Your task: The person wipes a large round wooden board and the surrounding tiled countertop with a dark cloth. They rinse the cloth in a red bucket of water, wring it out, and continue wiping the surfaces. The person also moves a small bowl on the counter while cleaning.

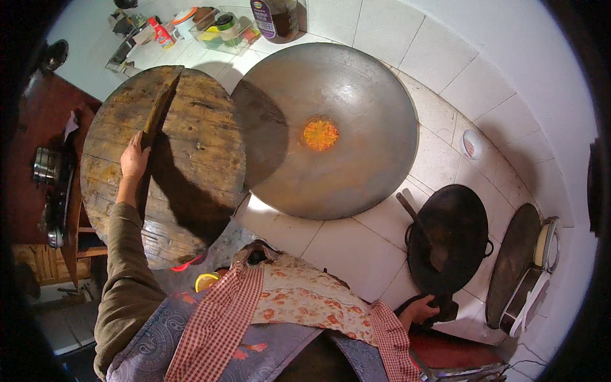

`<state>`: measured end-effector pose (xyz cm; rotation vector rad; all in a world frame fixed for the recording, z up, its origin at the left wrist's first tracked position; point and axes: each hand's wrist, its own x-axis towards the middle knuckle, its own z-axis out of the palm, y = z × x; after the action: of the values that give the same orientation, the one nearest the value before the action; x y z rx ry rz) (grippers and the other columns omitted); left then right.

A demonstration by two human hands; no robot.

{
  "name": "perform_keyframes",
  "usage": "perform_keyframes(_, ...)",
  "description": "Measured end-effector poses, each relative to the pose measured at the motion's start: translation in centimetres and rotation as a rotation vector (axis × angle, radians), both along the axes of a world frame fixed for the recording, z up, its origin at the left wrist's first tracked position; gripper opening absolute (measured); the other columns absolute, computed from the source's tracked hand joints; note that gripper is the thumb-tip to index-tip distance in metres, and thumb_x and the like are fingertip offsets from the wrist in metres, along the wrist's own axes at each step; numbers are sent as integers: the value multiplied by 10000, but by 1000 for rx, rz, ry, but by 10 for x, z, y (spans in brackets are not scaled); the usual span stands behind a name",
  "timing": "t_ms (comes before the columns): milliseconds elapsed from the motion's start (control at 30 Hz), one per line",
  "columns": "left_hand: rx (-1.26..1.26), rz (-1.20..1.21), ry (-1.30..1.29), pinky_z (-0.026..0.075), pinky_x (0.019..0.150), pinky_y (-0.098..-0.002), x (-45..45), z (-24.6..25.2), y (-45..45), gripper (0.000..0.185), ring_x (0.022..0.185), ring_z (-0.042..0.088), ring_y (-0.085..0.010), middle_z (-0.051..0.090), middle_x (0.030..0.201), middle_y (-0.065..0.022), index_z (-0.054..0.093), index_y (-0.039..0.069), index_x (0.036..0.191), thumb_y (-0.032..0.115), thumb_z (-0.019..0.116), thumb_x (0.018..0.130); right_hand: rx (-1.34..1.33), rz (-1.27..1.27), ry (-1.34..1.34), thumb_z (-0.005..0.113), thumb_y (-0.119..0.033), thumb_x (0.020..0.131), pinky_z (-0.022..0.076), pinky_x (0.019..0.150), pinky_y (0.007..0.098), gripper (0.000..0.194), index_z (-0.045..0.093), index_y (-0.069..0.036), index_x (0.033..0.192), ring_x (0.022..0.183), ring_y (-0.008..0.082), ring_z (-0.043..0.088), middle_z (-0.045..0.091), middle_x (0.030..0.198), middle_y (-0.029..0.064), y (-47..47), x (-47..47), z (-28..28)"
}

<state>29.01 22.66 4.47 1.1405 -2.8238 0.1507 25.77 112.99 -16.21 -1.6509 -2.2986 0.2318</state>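
Note:
My left hand (135, 157) grips the raised wooden handle bar of a large round wooden lid (205, 129), which is left of a very large metal wok (363, 157) and casts a shadow over the wok's left side. Orange food (321, 134) lies at the wok's middle. At the lower right, my right hand (422, 309) is beside a dark object below a smaller black wok (453, 215); its fingers are partly curled, and whether they hold anything cannot be told. A spatula (409, 207) rests in the black wok.
A small bowl (471, 144) sits near the tiled wall. Behind the large wok stand a big plastic bottle (276, 21) of dark liquid, a clear tray (210, 47) of jars and a red bottle (161, 33). A dark round lid (513, 265) and stacked pans are at the right.

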Motion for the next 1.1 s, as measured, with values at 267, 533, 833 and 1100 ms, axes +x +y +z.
perform_keyframes(267, 4, -94, 76, 477, 969, -429, -2, 8, 7, 597, 1186, 572, -356, 574, 1349, -148, 467, 96, 1420, 230, 669, 875, 6, 11, 8, 546, -529, 927, 412, 954, 552, 640, 491, -42, 1339, 1129, 390, 593, 586, 1304, 188, -8, -1, 10)
perform_keyframes(533, 173, -371, 220, 486, 941, -432, -123, -3, 94, 573, 1145, 582, -378, 593, 1290, -170, 504, 96, 1371, 193, 686, 837, -5, 19, 71, 569, -490, 920, 416, 963, 539, 625, 498, -25, 1331, 1117, 409, 594, 607, 1265, 203, -8, -2, 9)
perform_keyframes(833, 251, -796, 150, 511, 860, -456, -278, -54, 216, 591, 1058, 612, -386, 622, 1219, -171, 479, 105, 1372, 208, 693, 830, 24, 42, 42, 565, -466, 922, 425, 947, 535, 596, 510, -10, 1302, 1114, 410, 592, 618, 1237, 195, -27, -6, 30)
perform_keyframes(1100, 256, -948, 42, 513, 869, -455, -339, -92, 268, 605, 1087, 609, -352, 611, 1251, -144, 466, 128, 1390, 231, 690, 838, 86, 84, 46, 607, -421, 914, 455, 926, 495, 590, 510, 28, 1285, 1120, 412, 579, 589, 1265, 220, -26, -4, 26)
